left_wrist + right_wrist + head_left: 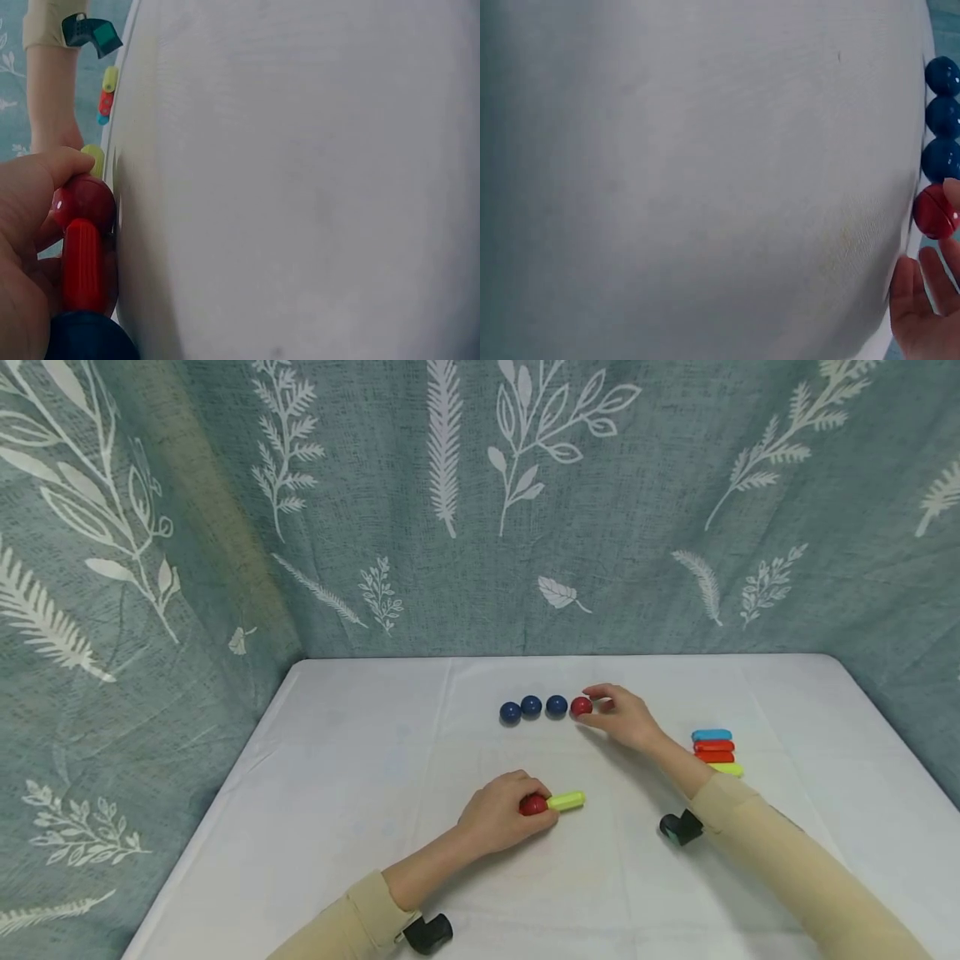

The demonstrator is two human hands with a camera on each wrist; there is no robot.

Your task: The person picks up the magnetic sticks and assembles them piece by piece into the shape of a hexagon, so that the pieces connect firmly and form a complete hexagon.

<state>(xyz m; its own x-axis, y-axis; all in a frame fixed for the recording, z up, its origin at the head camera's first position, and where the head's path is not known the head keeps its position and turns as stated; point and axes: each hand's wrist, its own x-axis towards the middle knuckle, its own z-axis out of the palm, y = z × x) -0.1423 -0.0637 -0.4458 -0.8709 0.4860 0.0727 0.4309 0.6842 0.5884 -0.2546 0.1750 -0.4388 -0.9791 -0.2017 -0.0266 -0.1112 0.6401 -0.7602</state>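
Observation:
My left hand [504,814] grips a ball-and-rod chain. Its red ball [533,805] is joined to a yellow-green rod [567,801] that sticks out to the right. In the left wrist view, a red rod [84,266] joins that ball to a blue ball [91,339], partly under the palm. At the back of the table, my right hand [622,717] has thumb and fingers about another red ball [581,707]. That ball sits at the right end of a row of blue balls [531,707]. The thumb touches it in the right wrist view, the other fingers below it.
Right of the right forearm lies a stack of loose rods, with a blue one [711,735], red ones [714,746] and a yellow-green one [727,769] partly behind the arm. The white-covered table [360,743] meets a patterned curtain [480,568] at the back.

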